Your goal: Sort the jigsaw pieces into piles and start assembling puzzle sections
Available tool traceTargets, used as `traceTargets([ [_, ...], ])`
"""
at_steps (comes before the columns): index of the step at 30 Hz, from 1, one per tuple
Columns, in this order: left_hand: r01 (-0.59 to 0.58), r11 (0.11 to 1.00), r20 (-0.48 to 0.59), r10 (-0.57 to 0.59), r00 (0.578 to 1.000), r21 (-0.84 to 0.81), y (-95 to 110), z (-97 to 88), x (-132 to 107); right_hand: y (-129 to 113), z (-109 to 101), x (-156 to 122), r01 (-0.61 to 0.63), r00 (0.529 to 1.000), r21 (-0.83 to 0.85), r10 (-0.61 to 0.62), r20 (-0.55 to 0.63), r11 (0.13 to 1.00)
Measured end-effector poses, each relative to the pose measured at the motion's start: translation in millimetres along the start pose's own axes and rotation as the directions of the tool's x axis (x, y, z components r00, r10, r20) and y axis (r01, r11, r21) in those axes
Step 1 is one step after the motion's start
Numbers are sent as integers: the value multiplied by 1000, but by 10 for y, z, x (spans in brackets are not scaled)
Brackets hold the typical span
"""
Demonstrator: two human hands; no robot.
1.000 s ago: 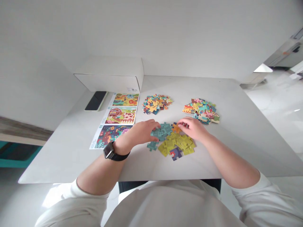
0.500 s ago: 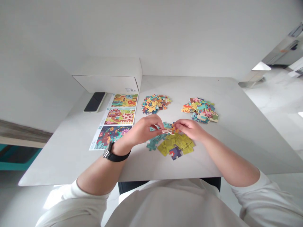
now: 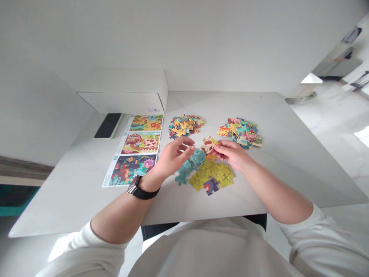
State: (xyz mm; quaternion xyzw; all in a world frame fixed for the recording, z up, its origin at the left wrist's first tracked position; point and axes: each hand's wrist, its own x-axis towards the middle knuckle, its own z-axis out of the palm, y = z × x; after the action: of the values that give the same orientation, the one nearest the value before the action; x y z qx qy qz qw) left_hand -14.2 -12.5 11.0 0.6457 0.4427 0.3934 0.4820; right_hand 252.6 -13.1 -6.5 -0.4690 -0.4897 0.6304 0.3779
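Observation:
My right hand [image 3: 232,154] pinches a white and brown puzzle piece [image 3: 208,145], held tilted just above a cluster of joined and loose pieces [image 3: 209,175] in yellow-green, teal and purple. My left hand [image 3: 172,157] hovers beside that piece with fingers loosely spread and nothing in them, over the teal pieces [image 3: 192,161]. A black watch [image 3: 135,188] sits on my left wrist.
Two heaps of loose pieces lie farther back, one in the middle [image 3: 184,125] and one on the right [image 3: 240,132]. A sheet with three reference pictures [image 3: 135,148] lies left, a dark phone [image 3: 108,125] and a white box [image 3: 127,92] beyond it. The table's front edge [image 3: 201,219] is near my body.
Both hands rose from the cluster. My left hand let go and opened, while my right hand lifted the white and brown piece higher. The view shifted slightly right.

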Motion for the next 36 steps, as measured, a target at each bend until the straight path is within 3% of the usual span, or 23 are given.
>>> traceTargets([
  [4,106,989,149,-90,985,-101,-14,54,19,-17,57,-23,-14,997,-25,16,78,1000],
  [7,169,969,163,-140,977,-179,-12,75,26,-42,93,-47,-8,989,-46,14,146,999],
  [10,223,949,149,-194,970,-221,5,63,29,-69,85,-57,22,992,-47,-16,128,999],
  [14,277,946,220,-237,946,-170,15,46,30,-61,67,-43,38,994,-52,-33,103,998],
  [18,253,963,269,-221,938,-91,-9,48,42,-8,70,-9,69,989,-93,-56,136,993],
  [21,233,969,251,-207,946,-78,-8,43,51,-29,-33,32,110,990,-122,-99,96,986],
  [24,222,972,242,-197,950,-80,25,30,51,-137,-350,86,188,978,-157,-199,-58,970],
  [27,216,974,262,-191,946,-69,54,20,45,-269,-877,126,241,889,-251,-317,-330,937],
  [28,214,975,266,-191,945,-62,55,19,44,-301,-1074,131,233,829,-297,-349,-437,926],
  [30,211,976,269,-191,944,-46,44,18,44,-331,-1451,129,146,659,-411,-398,-638,900],
  [32,204,979,270,-188,944,-31,21,17,47,-313,-1753,117,-39,557,-445,-350,-753,895],
  [34,196,981,275,-183,944,-17,-2,14,51,-260,-1949,105,-237,533,-434,-257,-806,869],
  [36,189,982,281,-180,943,-3,-17,12,56,-195,-2046,105,-403,565,-462,-182,-805,790],
])
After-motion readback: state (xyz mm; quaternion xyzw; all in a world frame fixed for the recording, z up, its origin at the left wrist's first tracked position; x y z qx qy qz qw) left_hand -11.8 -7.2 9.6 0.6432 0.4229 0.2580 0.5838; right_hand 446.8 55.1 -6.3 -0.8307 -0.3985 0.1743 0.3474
